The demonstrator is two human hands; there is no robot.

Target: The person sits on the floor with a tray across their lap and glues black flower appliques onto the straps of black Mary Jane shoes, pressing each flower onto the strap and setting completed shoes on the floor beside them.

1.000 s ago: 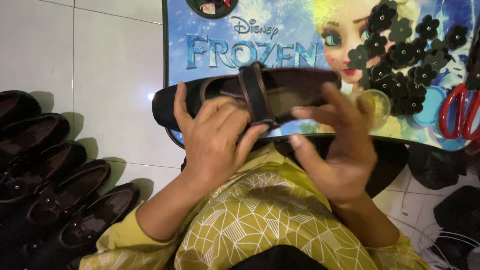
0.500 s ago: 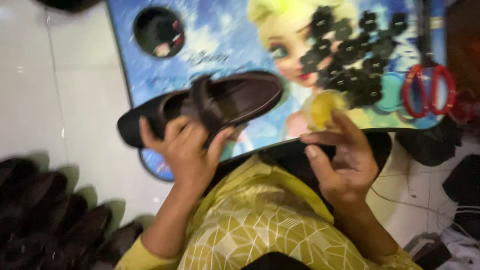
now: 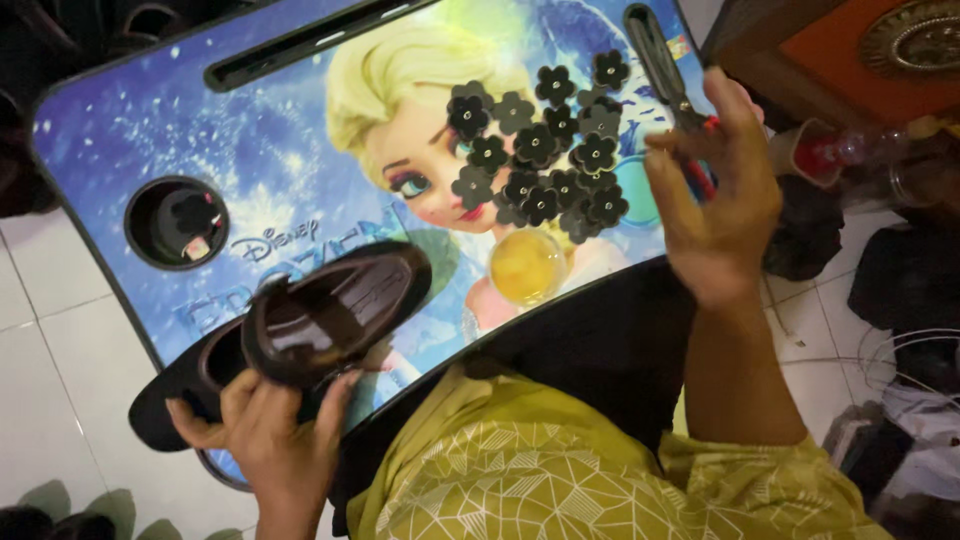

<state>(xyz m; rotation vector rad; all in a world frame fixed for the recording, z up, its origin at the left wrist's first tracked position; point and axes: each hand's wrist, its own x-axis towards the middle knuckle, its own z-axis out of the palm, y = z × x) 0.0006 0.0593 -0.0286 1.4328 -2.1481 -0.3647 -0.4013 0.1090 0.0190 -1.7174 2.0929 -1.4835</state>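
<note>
The right hand [image 3: 715, 195] has let go of the shoe [image 3: 300, 330] and now lifts up and away, fingers spread and holding nothing, over the scissors [image 3: 668, 75] and just right of the pile of black flowers [image 3: 540, 150]. The left hand [image 3: 265, 435] alone now clamps the shoe from below, at the lap table's [image 3: 130, 140] near edge. A yellow dish [image 3: 527, 266] sits between the hands.

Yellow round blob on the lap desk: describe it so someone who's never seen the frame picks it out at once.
Start at the blue cartoon-printed lap desk across the person's lap. Along its near edge, between the dark shoe held by the left hand and the raised right hand, sits the small yellow translucent disc. It lies just below the cluster of black flower-shaped pieces, and is the only yellow, smooth-edged item there.
</note>
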